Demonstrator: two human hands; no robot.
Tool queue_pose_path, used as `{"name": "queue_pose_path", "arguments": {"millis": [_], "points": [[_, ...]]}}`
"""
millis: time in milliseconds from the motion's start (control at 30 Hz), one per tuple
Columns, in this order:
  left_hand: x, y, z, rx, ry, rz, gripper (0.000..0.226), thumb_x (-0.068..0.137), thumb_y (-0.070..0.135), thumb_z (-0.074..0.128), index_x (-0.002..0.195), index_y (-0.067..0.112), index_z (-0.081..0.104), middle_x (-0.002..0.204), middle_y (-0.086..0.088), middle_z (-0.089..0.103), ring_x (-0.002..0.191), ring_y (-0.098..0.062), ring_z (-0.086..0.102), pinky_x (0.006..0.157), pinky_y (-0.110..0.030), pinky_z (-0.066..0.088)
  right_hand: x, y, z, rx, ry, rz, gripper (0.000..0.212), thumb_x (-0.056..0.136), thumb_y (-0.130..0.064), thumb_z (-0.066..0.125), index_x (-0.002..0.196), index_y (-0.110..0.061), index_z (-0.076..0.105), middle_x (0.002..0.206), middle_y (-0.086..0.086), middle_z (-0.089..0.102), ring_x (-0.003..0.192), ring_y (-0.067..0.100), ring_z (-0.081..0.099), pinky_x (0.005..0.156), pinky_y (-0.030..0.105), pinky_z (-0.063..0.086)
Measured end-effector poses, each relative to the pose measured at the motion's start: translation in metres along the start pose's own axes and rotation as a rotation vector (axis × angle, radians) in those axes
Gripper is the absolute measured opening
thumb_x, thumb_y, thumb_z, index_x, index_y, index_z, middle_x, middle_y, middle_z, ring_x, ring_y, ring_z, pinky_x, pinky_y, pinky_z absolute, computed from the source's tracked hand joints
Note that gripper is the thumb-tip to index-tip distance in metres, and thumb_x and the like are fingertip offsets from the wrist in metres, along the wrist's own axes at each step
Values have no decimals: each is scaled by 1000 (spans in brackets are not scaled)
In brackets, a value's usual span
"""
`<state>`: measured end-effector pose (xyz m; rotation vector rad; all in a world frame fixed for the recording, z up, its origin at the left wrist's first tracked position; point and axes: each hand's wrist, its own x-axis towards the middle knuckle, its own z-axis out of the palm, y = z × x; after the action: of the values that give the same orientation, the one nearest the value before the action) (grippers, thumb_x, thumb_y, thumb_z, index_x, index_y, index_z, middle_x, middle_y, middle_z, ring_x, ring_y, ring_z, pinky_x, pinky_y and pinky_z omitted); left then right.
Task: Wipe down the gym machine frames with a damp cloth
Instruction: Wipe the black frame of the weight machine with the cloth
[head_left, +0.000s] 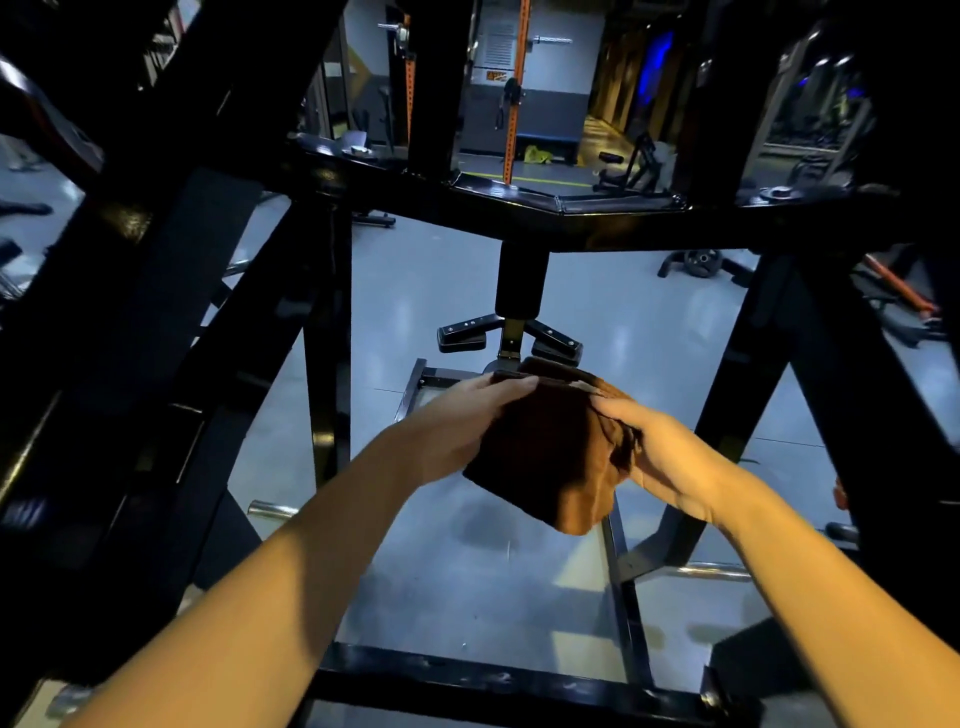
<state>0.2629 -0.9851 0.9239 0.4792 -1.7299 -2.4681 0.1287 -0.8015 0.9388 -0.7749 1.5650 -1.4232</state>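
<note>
Fingers of both hands pinch the cloth in mid-air over the floor, likely refolding it for a clean face before wiping the frame.

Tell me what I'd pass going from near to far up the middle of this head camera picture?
Black steel base bar → brown folded cloth, held by left hand and right hand → black padded V-shaped supports → black horizontal frame crossbeam → orange perforated rack upright.
</note>
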Motion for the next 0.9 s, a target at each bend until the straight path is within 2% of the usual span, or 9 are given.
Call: {"name": "queue_pose_path", "arguments": {"millis": [100,167,267,333,433,533,733,833,900], "points": [[6,-8,9,118,175,48,29,101,32,64,124,14,66,116,-8,76,110,-24,72,95,-38,60,1,2,-2,-62,40,37,30,109,-28,46,129,-23,68,112,7,78,94,20,76,75,31,60],[10,-11,12,315,307,140,24,99,38,67,115,20,70,106,-2,77,100,-20,74,89,-36,61,1,3,-8,-372,115,29,33,106,-39,53,117,-14,72,97,2,78,86,20,74,83,42,60],[14,-8,16,488,426,273,22,96,41,70,106,22,71,101,3,75,96,-14,71,84,-31,58,1,9,-15,-673,297,-33,46,96,-54,64,96,-8,68,71,-3,68,69,11,66,71,27,53],[16,-6,20,500,442,288,23,95,42,71,100,20,69,98,2,73,94,-15,70,79,-28,55,0,16,-17,-497,241,64,49,91,-62,66,98,-14,72,83,1,76,85,16,73,86,28,55],[21,-8,24,537,463,275,30,94,48,71,92,19,64,93,2,68,88,-14,65,70,-27,46,-2,31,-18,-32,58,262,49,87,-52,70,127,-23,70,121,13,75,119,29,69,110,46,50],[22,-13,23,487,503,252,36,93,52,69,96,17,64,95,0,67,89,-14,63,70,-28,46,-3,47,-14,-43,11,261,44,90,-34,73,131,-18,67,124,9,75,120,22,69,118,44,42],[24,-14,-1,254,481,-111,46,96,54,64,109,10,69,103,-12,75,95,-25,71,75,-35,52,13,58,-2,223,212,155,43,93,-27,71,131,-9,68,122,17,74,119,35,69,107,54,52],[27,-17,-13,175,406,-96,25,99,20,64,118,3,66,109,-16,74,100,-27,70,83,-39,57,19,58,-2,178,306,112,47,95,-28,73,139,-20,59,119,11,76,107,27,75,89,45,62],[27,-20,-22,370,385,-15,24,99,18,63,121,8,63,109,-12,73,102,-26,70,90,-45,59,21,59,-6,23,416,64,61,89,-32,81,143,-36,52,116,8,76,98,22,77,83,38,63]]}}
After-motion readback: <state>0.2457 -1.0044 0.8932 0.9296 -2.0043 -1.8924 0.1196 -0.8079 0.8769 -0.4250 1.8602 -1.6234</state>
